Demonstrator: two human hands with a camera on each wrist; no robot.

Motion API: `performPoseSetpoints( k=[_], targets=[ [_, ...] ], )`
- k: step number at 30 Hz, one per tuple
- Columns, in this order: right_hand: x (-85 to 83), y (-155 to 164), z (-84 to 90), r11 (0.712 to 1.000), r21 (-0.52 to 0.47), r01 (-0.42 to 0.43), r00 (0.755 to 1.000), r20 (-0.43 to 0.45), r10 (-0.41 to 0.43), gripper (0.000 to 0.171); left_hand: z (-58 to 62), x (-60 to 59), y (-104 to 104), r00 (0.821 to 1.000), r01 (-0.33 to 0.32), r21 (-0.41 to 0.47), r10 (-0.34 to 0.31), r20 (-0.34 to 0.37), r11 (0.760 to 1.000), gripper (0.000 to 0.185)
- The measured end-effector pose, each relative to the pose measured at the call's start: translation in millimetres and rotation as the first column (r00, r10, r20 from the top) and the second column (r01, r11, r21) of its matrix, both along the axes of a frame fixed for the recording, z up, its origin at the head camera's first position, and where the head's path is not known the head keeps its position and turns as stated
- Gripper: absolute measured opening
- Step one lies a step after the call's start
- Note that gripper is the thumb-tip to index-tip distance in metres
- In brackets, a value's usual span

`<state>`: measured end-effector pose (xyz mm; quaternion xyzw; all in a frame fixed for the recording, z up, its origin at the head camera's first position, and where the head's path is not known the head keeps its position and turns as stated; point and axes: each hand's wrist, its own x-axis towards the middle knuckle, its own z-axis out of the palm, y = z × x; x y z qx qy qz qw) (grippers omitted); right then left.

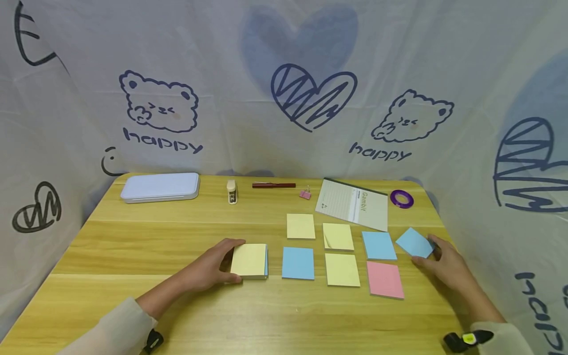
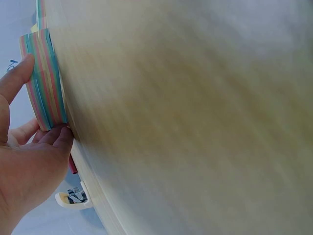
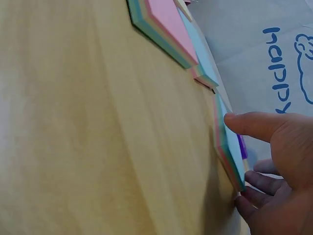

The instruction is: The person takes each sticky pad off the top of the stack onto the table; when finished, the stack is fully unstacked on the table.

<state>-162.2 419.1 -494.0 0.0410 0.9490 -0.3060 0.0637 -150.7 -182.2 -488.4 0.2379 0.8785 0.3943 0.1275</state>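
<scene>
My left hand (image 1: 213,268) has thumb and fingers curled round the near-left edges of a yellow-topped sticky-note pad (image 1: 250,260). The left wrist view confirms it: thumb (image 2: 17,73) on one side of the multicolour stack (image 2: 45,78), fingertips at the other, pad flat on the table. That pad sits left of centre on the wooden table (image 1: 133,246), just left of the other pads.

My right hand (image 1: 448,268) pinches a blue-topped pad (image 1: 414,242) at its right corner, thumb on top, fingers underneath. In the right wrist view the thumb (image 3: 254,125) lies on the blue face (image 3: 230,142) and the fingertips curl below the edge. The pad is turned diamond-wise. I can't tell whether it's fully down or slightly lifted. It sits at the right end of the layout, just beside another blue pad (image 1: 379,245), near the table's right edge.

Between my hands, six pads in rough rows:
- yellow (image 1: 300,226)
- yellow with a curled corner (image 1: 338,236)
- the blue one already mentioned
- blue (image 1: 298,263)
- yellow (image 1: 342,269)
- pink (image 1: 385,279)

Along the back edge:
- pale closed case (image 1: 159,187)
- small stapler (image 1: 231,191)
- dark red pen (image 1: 273,185)
- pink binder clip (image 1: 304,194)
- "Gambit" notepad (image 1: 352,203)
- purple tape roll (image 1: 402,198)

A printed bear-and-heart cloth (image 1: 284,74) hangs behind.
</scene>
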Motion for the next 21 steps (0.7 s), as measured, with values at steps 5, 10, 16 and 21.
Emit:
performPoseSetpoints(
  k=[5, 10, 16, 21],
  targets=[
    [-0.3, -8, 7.9, 1.000, 0.018, 0.001, 1.000, 0.009, -0.001, 0.104, -0.9, -0.2, 0, 1.000, 0.003, 0.000, -0.003, 0.001, 1.000, 0.087],
    [0.8, -32, 18.2, 0.999, -0.004, -0.044, 0.998, -0.042, 0.044, 0.095, -1.4, -0.2, -1, 1.000, 0.001, 0.003, -0.001, 0.007, 1.000, 0.087],
    [-2.0, -76, 27.5, 0.982, -0.102, -0.161, 0.982, -0.116, 0.149, 0.087, -0.3, -0.2, 0, 1.000, 0.004, 0.002, -0.004, 0.009, 1.000, 0.087],
    [-6.8, -118, 31.0, 0.958, -0.165, -0.233, 0.968, -0.135, 0.212, 0.083, 1.8, 0.6, 1, 1.000, 0.005, 0.002, -0.005, 0.013, 1.000, 0.087]
  ],
)
